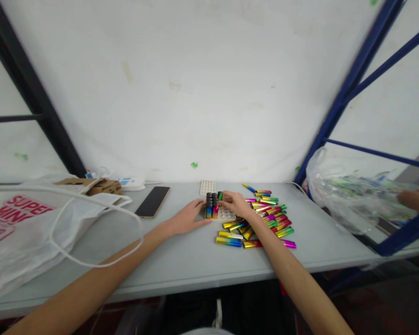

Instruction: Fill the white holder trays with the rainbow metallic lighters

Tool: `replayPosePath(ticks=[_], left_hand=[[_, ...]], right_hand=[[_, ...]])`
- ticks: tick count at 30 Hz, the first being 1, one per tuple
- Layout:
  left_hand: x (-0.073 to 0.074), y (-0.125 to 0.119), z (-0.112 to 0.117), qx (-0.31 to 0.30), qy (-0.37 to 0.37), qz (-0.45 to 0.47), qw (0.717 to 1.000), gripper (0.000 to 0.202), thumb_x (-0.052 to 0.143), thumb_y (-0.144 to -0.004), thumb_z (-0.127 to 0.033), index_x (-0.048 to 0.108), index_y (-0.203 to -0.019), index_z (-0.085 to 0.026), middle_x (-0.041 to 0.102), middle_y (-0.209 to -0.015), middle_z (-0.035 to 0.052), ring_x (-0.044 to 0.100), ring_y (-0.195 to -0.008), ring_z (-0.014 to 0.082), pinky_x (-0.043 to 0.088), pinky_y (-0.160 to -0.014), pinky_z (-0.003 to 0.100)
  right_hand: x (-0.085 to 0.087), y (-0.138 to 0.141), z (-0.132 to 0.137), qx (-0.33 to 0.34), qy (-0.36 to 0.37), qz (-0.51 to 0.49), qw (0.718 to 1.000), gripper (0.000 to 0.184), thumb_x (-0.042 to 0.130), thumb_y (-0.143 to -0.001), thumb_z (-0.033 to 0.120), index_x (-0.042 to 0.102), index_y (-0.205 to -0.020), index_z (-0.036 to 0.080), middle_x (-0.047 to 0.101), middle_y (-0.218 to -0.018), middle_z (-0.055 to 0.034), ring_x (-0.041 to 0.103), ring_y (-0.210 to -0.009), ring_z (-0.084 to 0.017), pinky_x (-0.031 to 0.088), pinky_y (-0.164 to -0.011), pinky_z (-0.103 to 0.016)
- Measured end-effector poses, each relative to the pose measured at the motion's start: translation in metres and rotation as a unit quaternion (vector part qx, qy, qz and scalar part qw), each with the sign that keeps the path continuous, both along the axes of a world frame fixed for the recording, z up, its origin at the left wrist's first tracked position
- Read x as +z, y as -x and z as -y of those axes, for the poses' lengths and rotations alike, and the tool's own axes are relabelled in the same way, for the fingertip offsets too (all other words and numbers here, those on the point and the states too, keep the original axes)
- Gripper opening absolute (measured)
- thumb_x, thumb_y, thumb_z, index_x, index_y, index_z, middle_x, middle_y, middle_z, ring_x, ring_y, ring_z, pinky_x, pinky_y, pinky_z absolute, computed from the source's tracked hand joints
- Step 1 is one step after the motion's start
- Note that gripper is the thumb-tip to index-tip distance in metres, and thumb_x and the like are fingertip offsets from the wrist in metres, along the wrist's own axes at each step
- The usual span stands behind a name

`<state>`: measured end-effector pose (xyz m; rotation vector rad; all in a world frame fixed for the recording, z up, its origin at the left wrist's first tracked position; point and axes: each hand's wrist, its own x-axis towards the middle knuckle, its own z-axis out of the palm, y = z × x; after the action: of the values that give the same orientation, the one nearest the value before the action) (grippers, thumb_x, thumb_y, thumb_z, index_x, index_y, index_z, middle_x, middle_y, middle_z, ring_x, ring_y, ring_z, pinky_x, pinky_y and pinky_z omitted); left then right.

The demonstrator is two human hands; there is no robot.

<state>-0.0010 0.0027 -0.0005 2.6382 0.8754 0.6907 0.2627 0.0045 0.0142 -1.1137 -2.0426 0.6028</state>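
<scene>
Several upright lighters [211,206] with black tops and shiny rainbow bodies stand packed together in a white tray with round holes [226,214]. My left hand [186,217] rests on the table at their left side, thumb and fingers apart, fingertips close to or touching the outer row. On the other side, my right hand [237,204] has its fingers pinched at a dark-topped green lighter [220,195] at the back of the group; the fingers partly cover it. Many loose metallic lighters [265,216] lie in a pile under and beside my right forearm.
A second white holed tray [207,187] lies near the wall. To the left are a phone [153,201], a cardboard box [104,186], a printed plastic bag [31,223] and a looping white cable [90,265]. At right, past a blue post [338,107], are a clear bag [349,195] and another person's hand [416,199].
</scene>
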Motion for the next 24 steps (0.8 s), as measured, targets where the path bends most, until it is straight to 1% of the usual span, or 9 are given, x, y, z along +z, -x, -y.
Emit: replayPosePath(ticks=[6, 11, 13, 16, 17, 19, 21, 22, 24], left_hand=[[0.001, 0.004, -0.006, -0.011, 0.029, 0.003, 1.0, 0.065, 0.063, -0.095, -0.063, 0.055, -0.141, -0.018, 0.056, -0.142, 0.0161, 0.055, -0.132, 0.0327, 0.042, -0.119, 0.049], [0.005, 0.01, -0.011, -0.029, 0.039, -0.004, 0.999, 0.065, 0.064, -0.094, -0.062, 0.055, -0.143, -0.02, 0.055, -0.144, 0.0148, 0.055, -0.134, 0.0323, 0.042, -0.119, 0.048], [0.005, 0.011, -0.012, -0.03, 0.038, -0.004, 0.999, 0.064, 0.065, -0.094, -0.061, 0.056, -0.142, -0.02, 0.055, -0.145, 0.0148, 0.054, -0.135, 0.0332, 0.042, -0.119, 0.049], [0.005, 0.011, -0.011, -0.021, 0.027, -0.003, 0.999, 0.063, 0.066, -0.093, -0.06, 0.058, -0.141, -0.02, 0.055, -0.147, 0.0147, 0.055, -0.135, 0.0347, 0.043, -0.119, 0.049], [0.004, 0.011, -0.01, -0.016, 0.023, -0.005, 1.0, 0.063, 0.066, -0.093, -0.06, 0.058, -0.141, -0.02, 0.056, -0.147, 0.0146, 0.055, -0.135, 0.0349, 0.043, -0.119, 0.049], [0.003, 0.01, -0.009, -0.006, 0.019, -0.012, 1.0, 0.063, 0.065, -0.093, -0.061, 0.058, -0.141, -0.02, 0.055, -0.148, 0.0146, 0.055, -0.135, 0.0349, 0.043, -0.119, 0.049], [0.002, 0.01, -0.007, 0.004, 0.019, -0.015, 1.0, 0.065, 0.064, -0.094, -0.062, 0.056, -0.143, -0.02, 0.054, -0.15, 0.0153, 0.054, -0.136, 0.0347, 0.042, -0.12, 0.049], [0.001, 0.009, -0.007, 0.007, 0.02, -0.015, 1.0, 0.066, 0.063, -0.094, -0.062, 0.055, -0.144, -0.019, 0.053, -0.151, 0.0158, 0.054, -0.137, 0.0347, 0.042, -0.121, 0.049], [0.001, 0.009, -0.005, 0.009, 0.02, -0.017, 1.0, 0.068, 0.062, -0.095, -0.062, 0.053, -0.145, -0.017, 0.051, -0.152, 0.0167, 0.053, -0.138, 0.0342, 0.041, -0.122, 0.048]], right_hand=[[0.013, 0.003, 0.004, -0.028, 0.001, 0.06, 0.998, 0.012, 0.07, -0.088, 0.029, 0.066, -0.081, 0.019, 0.072, -0.075, -0.0036, 0.064, -0.07, -0.019, 0.047, -0.066, -0.026], [0.018, 0.003, 0.007, -0.02, 0.022, 0.09, 0.996, 0.012, 0.074, -0.086, 0.027, 0.075, -0.083, 0.016, 0.077, -0.08, -0.0064, 0.068, -0.071, -0.02, 0.05, -0.069, -0.028], [0.018, -0.003, 0.008, 0.004, 0.021, 0.087, 0.996, 0.016, 0.076, -0.086, 0.031, 0.077, -0.091, 0.016, 0.079, -0.087, -0.0071, 0.07, -0.077, -0.022, 0.053, -0.073, -0.03], [0.018, -0.02, 0.008, 0.014, -0.005, 0.051, 0.999, 0.031, 0.07, -0.092, 0.038, 0.075, -0.115, 0.018, 0.079, -0.109, -0.0085, 0.073, -0.095, -0.022, 0.056, -0.086, -0.033], [0.018, -0.028, 0.006, -0.014, -0.022, 0.047, 0.999, 0.033, 0.066, -0.095, 0.039, 0.073, -0.12, 0.018, 0.078, -0.115, -0.0094, 0.073, -0.1, -0.022, 0.055, -0.091, -0.034], [0.02, -0.043, 0.0, -0.127, -0.056, 0.084, 0.987, 0.033, 0.056, -0.102, 0.037, 0.071, -0.123, 0.017, 0.076, -0.121, -0.0118, 0.071, -0.109, -0.022, 0.052, -0.099, -0.035], [0.022, -0.057, -0.011, -0.259, -0.06, 0.172, 0.949, 0.034, 0.047, -0.106, 0.031, 0.071, -0.124, 0.014, 0.073, -0.127, -0.0142, 0.068, -0.118, -0.022, 0.048, -0.107, -0.034], [0.024, -0.062, -0.016, -0.306, -0.048, 0.213, 0.927, 0.033, 0.046, -0.106, 0.026, 0.07, -0.126, 0.013, 0.072, -0.129, -0.0155, 0.066, -0.121, -0.022, 0.046, -0.109, -0.033], [0.024, -0.071, -0.027, -0.355, -0.015, 0.266, 0.896, 0.032, 0.049, -0.103, 0.019, 0.069, -0.127, 0.011, 0.071, -0.129, -0.0192, 0.065, -0.124, -0.025, 0.045, -0.11, -0.035]])
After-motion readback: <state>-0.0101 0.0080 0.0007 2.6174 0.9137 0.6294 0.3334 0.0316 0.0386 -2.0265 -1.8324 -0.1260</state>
